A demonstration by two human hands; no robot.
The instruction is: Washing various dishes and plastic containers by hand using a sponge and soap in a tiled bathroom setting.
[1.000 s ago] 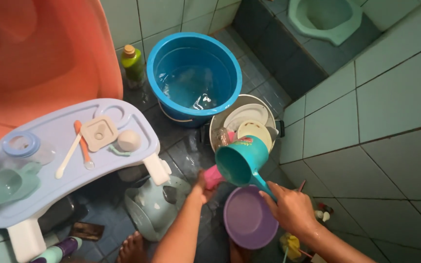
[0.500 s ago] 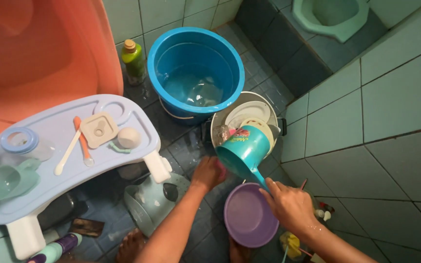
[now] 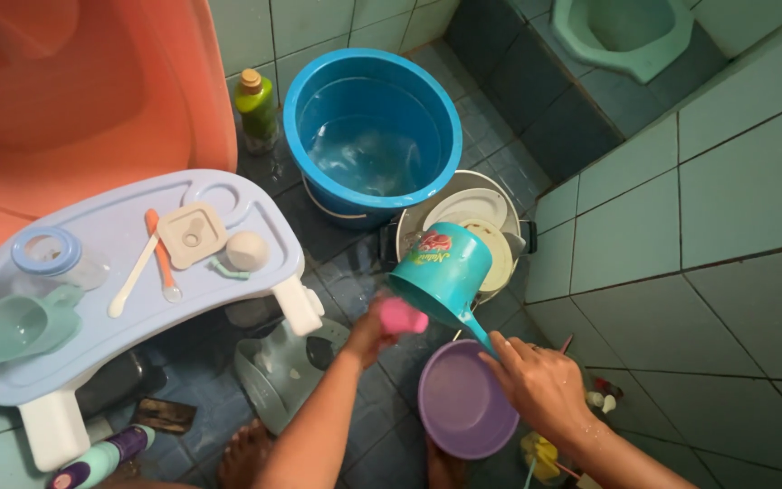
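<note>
My right hand is wrapped around the handle of the teal water dipper, fingers curled shut on it. The dipper's long axis runs diagonally: handle down toward my right hand, cup up and away, tilted so its mouth faces down-left over the pink object. My left hand grips that small pink object, fingers pressed around it just under the dipper's rim (what it is, I cannot tell).

All this hangs over a wet floor of dark blue-grey tiles, in a bathroom with pale green wall tiles on my right and a green squat toilet at the far end.

The blue bucket beyond holds clear water, partly full. Just beside it, a metal basin holds white plates and a bowl. A purple bowl sits below the dipper's handle, with nothing visible inside. To my left, a pale lilac tray carries spoons, a square lid and small cups; behind it stands a large orange tub and a green bottle.
</note>
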